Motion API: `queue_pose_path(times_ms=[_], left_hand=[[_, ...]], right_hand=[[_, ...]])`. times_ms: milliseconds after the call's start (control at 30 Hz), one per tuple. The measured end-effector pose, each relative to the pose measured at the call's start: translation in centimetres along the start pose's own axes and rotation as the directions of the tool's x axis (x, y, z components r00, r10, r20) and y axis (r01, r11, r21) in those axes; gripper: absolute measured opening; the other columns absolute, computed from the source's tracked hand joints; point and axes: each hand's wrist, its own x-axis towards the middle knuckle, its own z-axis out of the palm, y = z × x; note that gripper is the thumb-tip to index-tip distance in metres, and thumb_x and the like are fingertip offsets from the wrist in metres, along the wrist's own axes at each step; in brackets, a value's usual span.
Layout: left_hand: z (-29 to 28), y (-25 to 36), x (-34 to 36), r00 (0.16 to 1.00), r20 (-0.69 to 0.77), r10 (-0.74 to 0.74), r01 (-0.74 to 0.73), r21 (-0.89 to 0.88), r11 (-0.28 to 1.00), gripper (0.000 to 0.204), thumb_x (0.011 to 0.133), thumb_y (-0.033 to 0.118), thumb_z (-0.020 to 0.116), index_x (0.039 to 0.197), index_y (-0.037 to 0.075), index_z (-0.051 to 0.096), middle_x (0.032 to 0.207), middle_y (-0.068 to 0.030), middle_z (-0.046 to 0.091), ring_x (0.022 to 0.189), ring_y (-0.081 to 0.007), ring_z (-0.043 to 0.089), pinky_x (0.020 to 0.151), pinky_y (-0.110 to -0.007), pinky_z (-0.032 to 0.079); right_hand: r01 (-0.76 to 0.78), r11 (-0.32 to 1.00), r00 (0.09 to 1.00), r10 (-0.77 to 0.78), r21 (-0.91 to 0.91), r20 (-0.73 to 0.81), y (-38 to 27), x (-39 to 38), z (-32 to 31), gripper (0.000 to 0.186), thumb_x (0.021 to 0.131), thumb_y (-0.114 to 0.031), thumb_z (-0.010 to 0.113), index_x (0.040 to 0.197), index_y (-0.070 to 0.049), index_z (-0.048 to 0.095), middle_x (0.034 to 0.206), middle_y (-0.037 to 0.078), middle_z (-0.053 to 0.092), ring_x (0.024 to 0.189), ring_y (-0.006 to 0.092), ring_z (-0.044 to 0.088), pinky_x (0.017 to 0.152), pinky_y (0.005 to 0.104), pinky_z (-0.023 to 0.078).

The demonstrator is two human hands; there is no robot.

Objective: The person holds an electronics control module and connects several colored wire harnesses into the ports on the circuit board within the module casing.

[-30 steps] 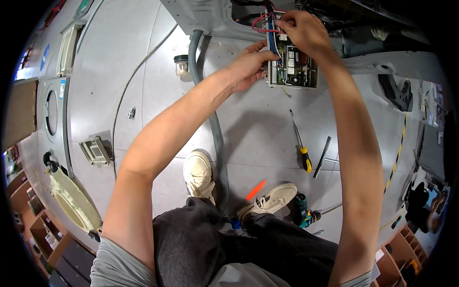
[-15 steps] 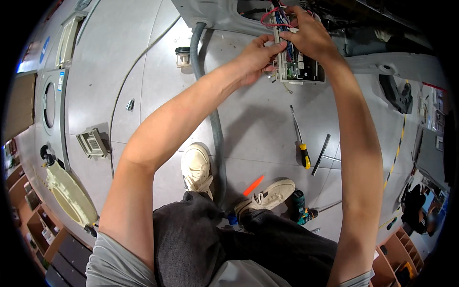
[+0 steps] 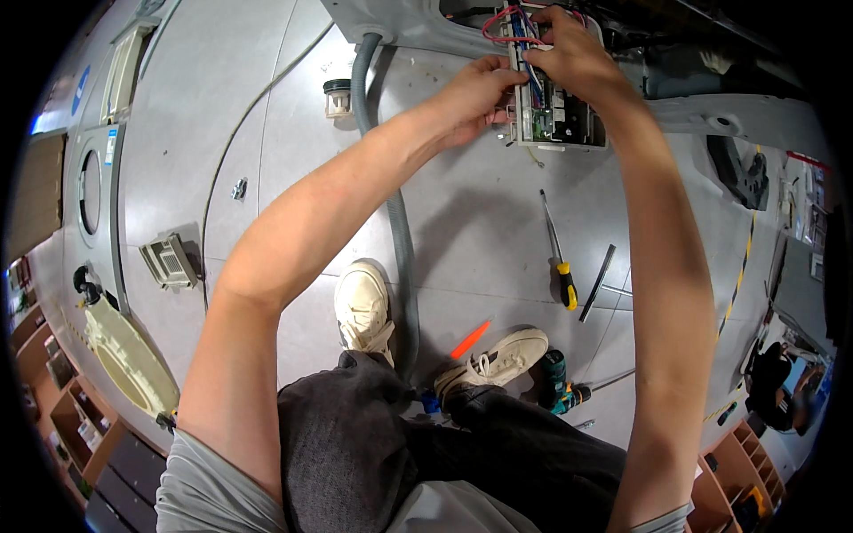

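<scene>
At the top, an opened electronic control box (image 3: 562, 144) with a pale plastic housing shows circuit parts and bundled wires inside. My left hand (image 3: 478, 99) grips the box's left side, thumb on the rim and fingers underneath. My right hand (image 3: 577, 60) reaches over the box from the right, its thumb and curled fingers closed on the wires along the left rim; the exact fingertip contact is partly hidden. A loop of red wire (image 3: 494, 28) sticks out by those fingertips. Behind the box is the grey metal frame (image 3: 413, 19) of an appliance.
A grey hose (image 3: 402, 258) runs down the floor beside my left shoe. Around my feet lie a screwdriver (image 3: 563, 275), a dark bar (image 3: 597, 282), an orange pointed tool (image 3: 471, 338) and a teal power drill (image 3: 556, 382). A round filter cap (image 3: 338, 98) stands left of the hose.
My left hand has shifted slightly left along the box's side. My right fingers stay at the wires, and the red loop has moved a little. The view has shifted slightly.
</scene>
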Motion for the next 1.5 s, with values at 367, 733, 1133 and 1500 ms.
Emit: queue_pose_path(times_ms=[367,733,1133,1500], left_hand=[[1.6,-0.4,0.0,0.982,-0.144,0.120,-0.082,0.245,0.966,0.026,0.088,0.024,0.063,0.104,0.004,0.056,0.090,-0.0032,0.062,0.073,-0.0111,0.058,0.066,-0.029,0.048],[2.8,0.0,0.7,0.858,-0.246,0.451,-0.004,0.875,0.484,0.039,0.084,0.027,0.059,0.084,-0.012,0.062,0.067,-0.0170,0.061,0.066,-0.0200,0.059,0.063,-0.036,0.046],[1.4,0.2,1.5,0.957,-0.180,0.226,-0.031,0.714,0.700,0.031,0.086,0.018,0.059,0.100,-0.010,0.061,0.086,-0.0124,0.065,0.071,-0.0184,0.063,0.067,-0.032,0.052],[2.5,1.2,0.9,0.891,-0.124,0.436,-0.006,0.959,0.285,0.036,0.082,0.026,0.060,0.085,-0.009,0.064,0.079,-0.0233,0.066,0.074,-0.0304,0.066,0.071,-0.041,0.050]], right_hand=[[-0.153,0.944,0.986,0.166,-0.291,0.019,0.8,-0.6,-0.3,0.047,0.072,-0.022,0.065,0.109,0.005,0.054,0.106,0.027,0.060,0.103,0.0382,0.057,0.086,0.0420,0.046],[-0.045,0.968,0.999,0.037,-0.247,-0.037,0.5,-0.8,-0.4,0.037,0.075,-0.015,0.062,0.107,0.003,0.055,0.099,0.025,0.061,0.098,0.0401,0.057,0.085,0.0421,0.046],[-0.175,0.984,0.982,0.177,-0.026,0.064,0.1,-1.0,-1.6,0.039,0.080,-0.016,0.066,0.110,0.005,0.053,0.087,0.019,0.066,0.080,0.0305,0.064,0.071,0.0370,0.050],[-0.134,0.958,0.984,0.158,-0.253,0.079,0.4,-0.5,-1.3,0.048,0.076,-0.031,0.066,0.107,0.002,0.052,0.094,0.023,0.062,0.093,0.0372,0.059,0.079,0.0417,0.046]])
